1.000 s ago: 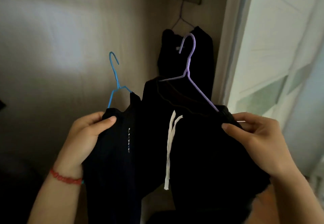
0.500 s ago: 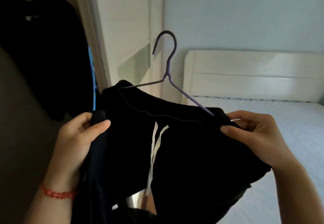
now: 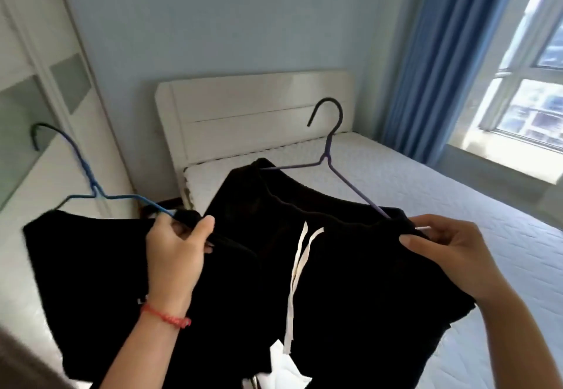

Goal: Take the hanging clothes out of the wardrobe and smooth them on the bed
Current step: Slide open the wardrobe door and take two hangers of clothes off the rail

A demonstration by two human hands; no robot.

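Left hand: the left hand (image 3: pixel 178 254), forearm rising from below with a red bracelet (image 3: pixel 166 317) at the wrist, has thumb and fingers curled round the shoulder of the blue hanger (image 3: pixel 91 189) and its black top (image 3: pixel 88 270).
Right hand: the right hand (image 3: pixel 451 254) pinches the waistband of the black shorts (image 3: pixel 350 282) at the end of the purple hanger (image 3: pixel 329 157); its hidden fingers probably grip the wire too.
Clothes: both held in the air, in front of the bed (image 3: pixel 457 221).
Shorts: white drawstring (image 3: pixel 297 270) hanging down.
Room: headboard (image 3: pixel 253 114), curtain (image 3: pixel 441 62), window (image 3: pixel 530 78).
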